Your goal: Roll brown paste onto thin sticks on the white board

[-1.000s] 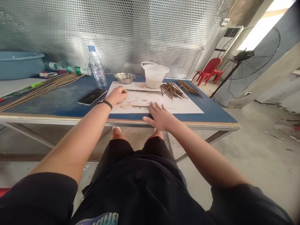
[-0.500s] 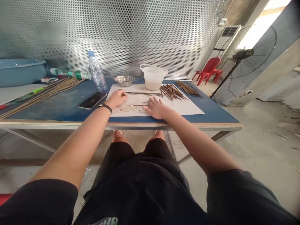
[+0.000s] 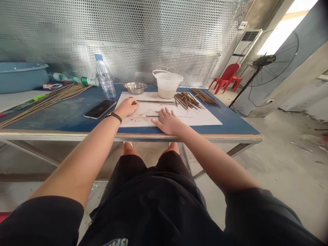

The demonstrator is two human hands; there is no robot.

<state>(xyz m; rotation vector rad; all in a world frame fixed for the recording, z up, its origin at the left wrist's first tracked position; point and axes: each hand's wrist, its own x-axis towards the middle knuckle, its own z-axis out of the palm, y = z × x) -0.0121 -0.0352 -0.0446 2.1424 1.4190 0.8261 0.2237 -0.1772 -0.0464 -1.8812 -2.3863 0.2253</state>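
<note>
Across the sheet [image 3: 200, 118] at twelve o'clock, the right hand [image 3: 167, 122] is sliding left, fingers [image 3: 165, 111] splayed and empty, while the left hand [image 3: 125, 107] is resting curled, its grip unclear.

**Count of items in view**

One left hand [image 3: 126, 107] and one right hand [image 3: 167, 122] are seen, with one wristband [image 3: 114, 117]. One table [image 3: 64, 119] is shown, bearing one white sheet [image 3: 200, 116]. Three lots of sticks are counted: one long bundle [image 3: 48, 100], one pile [image 3: 186, 100] and one smaller bundle [image 3: 205, 96]. One short stick [image 3: 152, 116] is seen on the sheet. Also counted are one phone [image 3: 100, 109], one water bottle [image 3: 104, 79], two small bottles [image 3: 88, 81], one steel bowl [image 3: 135, 87], one white pail [image 3: 167, 85], one blue basin [image 3: 20, 78], one red chair [image 3: 225, 78], one fan [image 3: 275, 58] and one air conditioner [image 3: 247, 42].
</note>
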